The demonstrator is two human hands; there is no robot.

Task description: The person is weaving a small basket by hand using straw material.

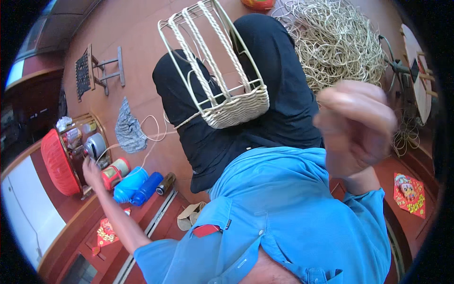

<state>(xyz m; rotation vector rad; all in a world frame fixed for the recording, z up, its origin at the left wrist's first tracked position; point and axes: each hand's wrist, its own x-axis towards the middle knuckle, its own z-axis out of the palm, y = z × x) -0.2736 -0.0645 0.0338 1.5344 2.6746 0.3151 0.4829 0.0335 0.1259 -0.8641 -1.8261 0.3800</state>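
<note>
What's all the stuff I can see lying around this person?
basket frame: one, pale, half-woven, on the lap
cane pile: one, pale, floor, upper right
strand: one, pale, from basket toward left hand
blue bottles: two, floor, left
red-white jar: one, by left hand
red basket: one, far left
grey cloth: one, floor
stool: one, wooden, upper left
sandals: pair, tan
left hand: reaching beside jar
right hand: raised, blurred
</note>
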